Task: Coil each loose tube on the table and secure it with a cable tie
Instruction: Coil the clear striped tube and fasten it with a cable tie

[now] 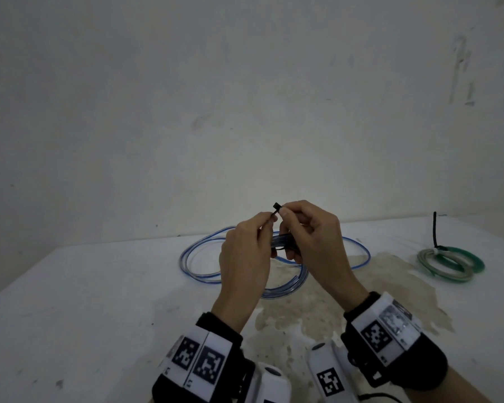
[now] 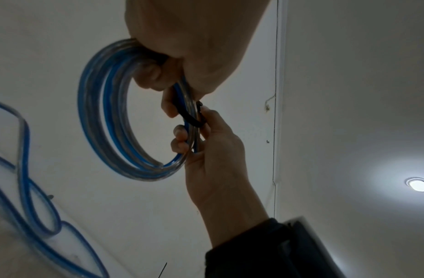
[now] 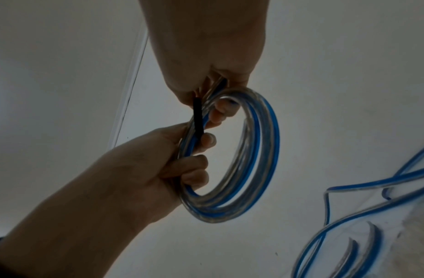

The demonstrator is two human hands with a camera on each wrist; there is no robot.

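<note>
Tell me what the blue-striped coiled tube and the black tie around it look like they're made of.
Blue-striped clear coiled tube: probably soft glossy plastic, perhaps PVC; it is see-through, shiny and bends smoothly. Black cable tie: likely matte nylon-type plastic; a thin opaque strap without shine.

glossy clear-blue plastic tube (image 3: 260,150), matt black cable tie (image 3: 198,120)

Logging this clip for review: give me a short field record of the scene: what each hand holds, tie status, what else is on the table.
left hand: grips blue coil, pinches black cable tie
right hand: grips blue coil, pinches the tie's head
tie status: looped round coil, closure unclear
on table: loose blue tubing; green coil, already tied
</note>
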